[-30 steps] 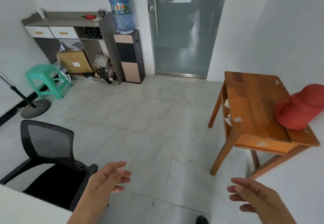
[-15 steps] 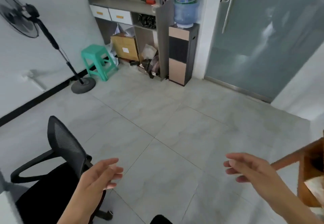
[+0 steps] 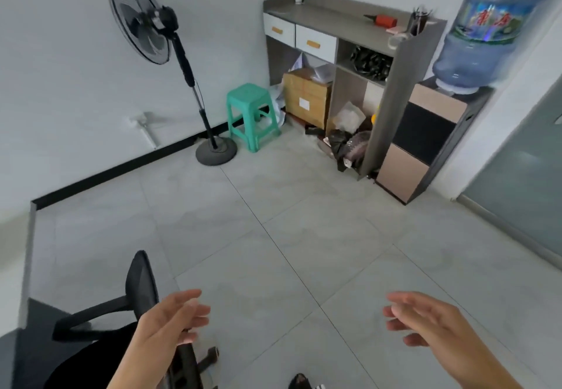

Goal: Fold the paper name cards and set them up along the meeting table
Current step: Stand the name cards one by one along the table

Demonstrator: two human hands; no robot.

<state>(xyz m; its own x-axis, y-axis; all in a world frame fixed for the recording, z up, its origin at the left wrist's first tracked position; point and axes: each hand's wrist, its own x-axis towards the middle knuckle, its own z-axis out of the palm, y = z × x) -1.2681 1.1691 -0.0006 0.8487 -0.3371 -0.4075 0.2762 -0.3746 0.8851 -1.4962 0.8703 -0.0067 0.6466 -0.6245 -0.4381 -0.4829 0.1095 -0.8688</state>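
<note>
No name cards or meeting table show in the head view. My left hand (image 3: 170, 324) hangs low at the bottom centre-left, fingers spread and holding nothing, just above the seat edge of a black mesh office chair (image 3: 133, 294). My right hand (image 3: 425, 321) is held out at the bottom right over the grey tiled floor, fingers loosely apart and empty. The two hands are well apart from each other.
A black standing fan (image 3: 182, 63) stands by the left wall, a green plastic stool (image 3: 251, 111) beside it. A grey shelf unit (image 3: 343, 23) with drawers, a cardboard box (image 3: 307, 96) and bags fills the far corner. A water dispenser (image 3: 425, 139) carries a blue bottle (image 3: 486, 35). A frosted glass door (image 3: 523, 175) is at the right.
The view has swung left: the wooden table with the red cap left the frame, the fan and left wall came in. Both hands stay open and empty, low in front.
</note>
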